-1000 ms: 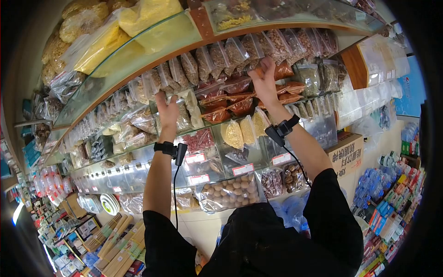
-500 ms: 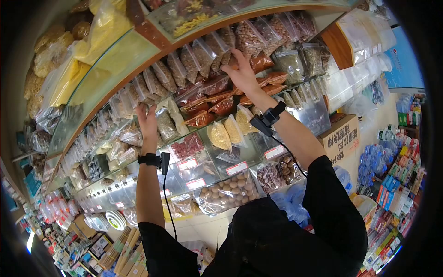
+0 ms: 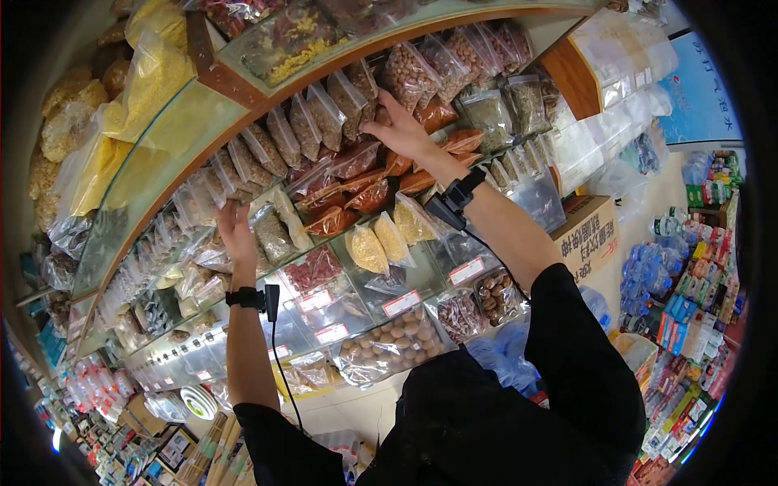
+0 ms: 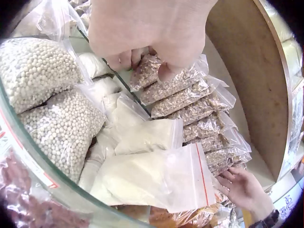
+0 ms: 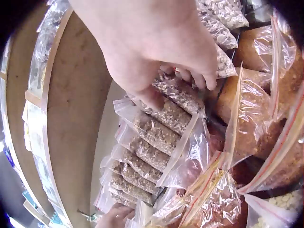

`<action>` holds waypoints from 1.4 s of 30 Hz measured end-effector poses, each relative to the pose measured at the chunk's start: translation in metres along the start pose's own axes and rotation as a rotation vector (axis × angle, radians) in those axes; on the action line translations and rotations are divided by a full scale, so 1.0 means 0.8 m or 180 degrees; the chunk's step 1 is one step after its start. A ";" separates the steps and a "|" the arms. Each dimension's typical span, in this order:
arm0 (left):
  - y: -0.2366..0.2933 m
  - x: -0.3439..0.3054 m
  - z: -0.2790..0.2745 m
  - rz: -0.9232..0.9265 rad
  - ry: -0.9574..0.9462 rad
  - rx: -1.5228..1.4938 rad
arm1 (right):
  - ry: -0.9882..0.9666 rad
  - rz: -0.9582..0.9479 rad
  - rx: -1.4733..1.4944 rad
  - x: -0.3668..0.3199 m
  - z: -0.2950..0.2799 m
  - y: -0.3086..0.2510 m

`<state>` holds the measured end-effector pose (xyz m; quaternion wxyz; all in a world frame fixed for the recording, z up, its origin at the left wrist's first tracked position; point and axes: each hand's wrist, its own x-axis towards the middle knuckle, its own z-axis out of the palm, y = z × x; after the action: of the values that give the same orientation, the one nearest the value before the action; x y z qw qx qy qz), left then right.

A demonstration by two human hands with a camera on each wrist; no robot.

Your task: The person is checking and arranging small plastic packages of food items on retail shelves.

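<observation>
A row of zip bags of brown chopped dried goods (image 3: pixel 279 134) stands on the upper shelf, between my two hands. At the row's right end, my right hand (image 3: pixel 409 134) has its thumb and curled fingers around a bag (image 5: pixel 178 95). My left hand (image 3: pixel 235 231) is at the other end, its thumb over one side of a bag (image 4: pixel 146 73) and its fingers bent around the other. In the left wrist view, bags of white beads (image 4: pixel 38 66) and bags of pale powder (image 4: pixel 142 175) lie beside the row.
Bags of red-brown powder (image 3: pixel 332 220) lie just below the row. Larger bags of round brown pieces (image 3: pixel 412 73) stand to the right. A curved wooden shelf edge (image 3: pixel 316 77) runs close above. Bags of yellow grain (image 3: pixel 369 251) hang lower, over labelled bins.
The head view has turned, and both hands appear farther left and lower. My right hand has shifted leftward with the end bag, leaving more of the neighbouring bag of brown pieces visible.
</observation>
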<state>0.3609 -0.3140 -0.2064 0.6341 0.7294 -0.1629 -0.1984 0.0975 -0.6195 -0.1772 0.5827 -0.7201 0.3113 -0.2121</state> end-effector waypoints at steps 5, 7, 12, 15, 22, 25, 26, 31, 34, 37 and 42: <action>0.004 0.009 -0.005 -0.0353 -0.0296 0.0242 | 0.0108 0.0301 -0.0381 0.012 0.003 -0.018; 0.014 0.008 0.002 -0.0232 -0.0306 0.0449 | 0.0337 0.0247 -0.0308 0.022 0.014 -0.007; 0.047 -0.011 0.030 -0.0123 -0.0460 -0.0019 | 0.0302 0.0501 -0.0587 0.023 0.005 -0.013; 0.017 -0.003 0.024 0.0020 -0.0391 0.0087 | -0.0626 0.0228 -0.0516 0.012 0.003 -0.055; 0.053 0.002 0.026 -0.0417 -0.0259 0.1009 | -0.0387 -0.0091 -0.1389 0.004 0.021 -0.045; 0.067 -0.010 0.026 -0.0308 -0.0478 0.0919 | -0.0272 -0.0171 -0.1585 0.015 0.030 -0.033; 0.072 -0.016 0.027 -0.0133 -0.0667 0.0682 | -0.0283 -0.0160 -0.1588 0.021 0.029 -0.028; 0.062 -0.017 0.016 0.0102 -0.0779 0.0541 | -0.0280 -0.0252 -0.1563 0.021 0.032 -0.026; 0.068 -0.018 0.021 -0.0211 -0.0702 0.0590 | -0.0731 0.0040 -0.1610 0.027 0.024 -0.031; 0.063 -0.011 0.023 -0.0367 -0.0629 0.0657 | -0.0767 0.0335 -0.1816 0.024 0.019 -0.045; 0.080 -0.014 0.040 -0.0238 -0.0632 0.0543 | -0.0907 0.0482 -0.2087 0.034 0.013 -0.044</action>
<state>0.3361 -0.3450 -0.1461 0.5426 0.7631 -0.2137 -0.2785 0.1310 -0.6262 -0.1468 0.3724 -0.8659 0.3308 0.0451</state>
